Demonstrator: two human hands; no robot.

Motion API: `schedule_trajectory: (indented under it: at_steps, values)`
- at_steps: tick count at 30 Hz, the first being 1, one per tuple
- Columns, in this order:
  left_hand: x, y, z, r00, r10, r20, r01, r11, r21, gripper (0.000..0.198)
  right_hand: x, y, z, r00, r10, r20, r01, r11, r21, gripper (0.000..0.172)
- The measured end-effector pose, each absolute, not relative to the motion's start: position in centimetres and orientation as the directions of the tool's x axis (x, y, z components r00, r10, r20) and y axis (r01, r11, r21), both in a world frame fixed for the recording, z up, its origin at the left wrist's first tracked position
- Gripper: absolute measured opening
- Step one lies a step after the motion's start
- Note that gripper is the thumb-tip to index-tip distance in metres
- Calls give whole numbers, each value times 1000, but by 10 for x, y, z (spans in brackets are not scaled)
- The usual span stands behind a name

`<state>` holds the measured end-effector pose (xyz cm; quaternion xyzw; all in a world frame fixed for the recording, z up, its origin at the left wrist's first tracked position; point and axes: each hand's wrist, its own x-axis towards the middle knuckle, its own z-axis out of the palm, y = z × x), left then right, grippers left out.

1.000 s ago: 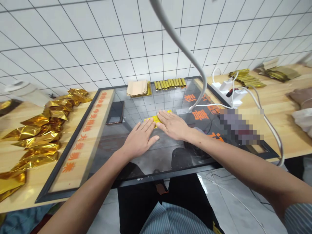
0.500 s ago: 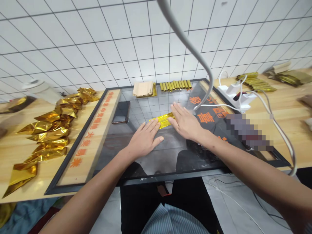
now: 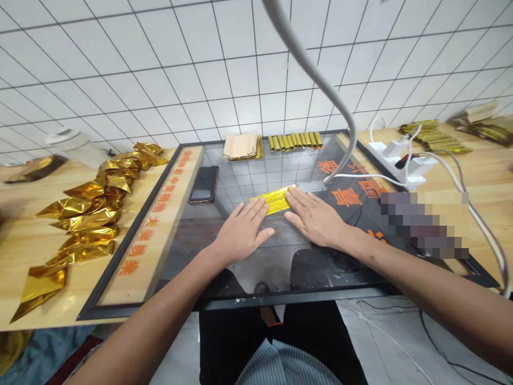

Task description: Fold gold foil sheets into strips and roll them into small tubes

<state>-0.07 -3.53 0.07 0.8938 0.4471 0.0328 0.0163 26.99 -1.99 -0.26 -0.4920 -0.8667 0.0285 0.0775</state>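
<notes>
Left hand (image 3: 241,232) and right hand (image 3: 318,218) lie open, palms down, fingers on shiny gold foil strip (image 3: 278,200) over black-framed glass panel (image 3: 186,230).

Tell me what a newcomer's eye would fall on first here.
Probably the bright yellow strip at the centre, with the left hand spread over its left end and the right hand at its right end, on the dark glass. Next, the shiny gold foil piled along the table's left side, and the thick grey cable curving down before the tiled wall.
</notes>
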Motion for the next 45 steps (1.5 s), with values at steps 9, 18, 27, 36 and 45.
schedule_trajectory:
  at_steps: [9, 18, 27, 36, 45]
  values:
    - [-1, -36, 0, 601, 797, 68, 793, -605, 79, 75, 235, -24, 17, -492, 844, 214, 834, 527, -162, 91]
    - [-2, -37, -1, 603, 796, 60, 794, -605, 59, 77, 225, -4, -2, -546, 830, 112, 793, 555, -251, 87]
    - [-16, -47, 3, 594, 802, 62, 803, -596, 1, 74, 234, -2, -6, -551, 821, 150, 802, 571, -175, 83]
    - [-25, -52, 20, 573, 817, 55, 819, -573, -25, 68, 232, -2, -5, -545, 823, 157, 806, 566, -170, 80]
    - [33, -30, 29, 557, 827, 69, 800, -557, 223, 83, 237, 1, -14, -562, 806, 187, 787, 590, -179, 77]
